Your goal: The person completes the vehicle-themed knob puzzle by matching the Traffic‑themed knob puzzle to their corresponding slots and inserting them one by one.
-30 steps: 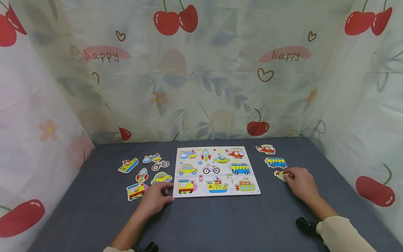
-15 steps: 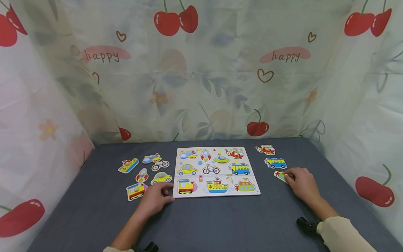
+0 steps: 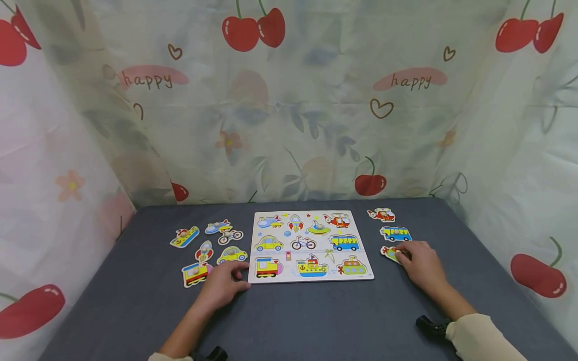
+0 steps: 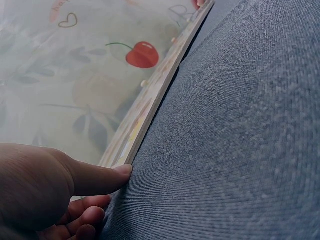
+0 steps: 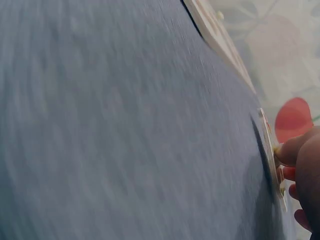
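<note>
My right hand [image 3: 422, 265] pinches the knob of a submarine puzzle piece [image 3: 389, 253], just off the cloth at the right and partly hidden by the fingers. In the right wrist view that piece [image 5: 271, 155] appears edge-on, its shadow below. Against the left edge of the puzzle board [image 3: 289, 278], near its front corner, rests my left hand [image 3: 221, 286]; the thumb [image 4: 102, 179] touches the corner in the left wrist view. The board bears vehicle pictures, including a green submarine at its front right. Nearest my left hand lies a train piece [image 3: 195, 274].
Beyond the right hand lie a bus piece [image 3: 396, 233] and a helicopter piece [image 3: 382, 215]. Left of the board are a car piece [image 3: 232, 254], a rocket piece [image 3: 204, 251], a boat piece [image 3: 184, 236], a plane piece [image 3: 215, 226] and a bicycle piece [image 3: 230, 236]. A patterned curtain encloses the table.
My right hand has moved left towards the board, bringing the submarine piece with it. The left hand has kept its place at the board's edge.
</note>
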The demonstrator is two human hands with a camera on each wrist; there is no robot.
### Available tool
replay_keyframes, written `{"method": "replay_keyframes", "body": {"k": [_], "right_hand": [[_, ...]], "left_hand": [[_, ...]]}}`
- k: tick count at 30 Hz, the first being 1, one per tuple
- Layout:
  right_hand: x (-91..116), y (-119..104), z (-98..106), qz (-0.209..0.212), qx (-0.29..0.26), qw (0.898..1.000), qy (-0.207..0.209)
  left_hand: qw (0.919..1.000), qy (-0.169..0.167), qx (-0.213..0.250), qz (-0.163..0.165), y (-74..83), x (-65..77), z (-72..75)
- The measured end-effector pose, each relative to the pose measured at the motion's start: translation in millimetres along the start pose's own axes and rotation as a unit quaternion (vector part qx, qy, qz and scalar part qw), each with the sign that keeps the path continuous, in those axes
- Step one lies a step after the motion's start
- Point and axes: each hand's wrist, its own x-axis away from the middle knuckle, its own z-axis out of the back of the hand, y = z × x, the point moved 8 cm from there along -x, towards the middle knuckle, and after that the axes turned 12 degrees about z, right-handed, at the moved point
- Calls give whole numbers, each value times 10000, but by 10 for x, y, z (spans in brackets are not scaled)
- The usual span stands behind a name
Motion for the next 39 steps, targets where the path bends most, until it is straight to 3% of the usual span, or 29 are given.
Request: {"method": "replay_keyframes", "body": {"k": [9, 23, 39], "right_hand": [[-54, -273, -90, 306, -372, 9986, 210], [-53, -594, -291, 199, -891, 9958, 107], [-120, -812, -399, 270, -1234, 9915, 313]], "left_hand": [[10000, -3, -7, 7, -2, 0, 1], [10000, -12, -49, 19, -2, -11, -17], [9999, -85, -52, 132, 0, -6, 0]]}}
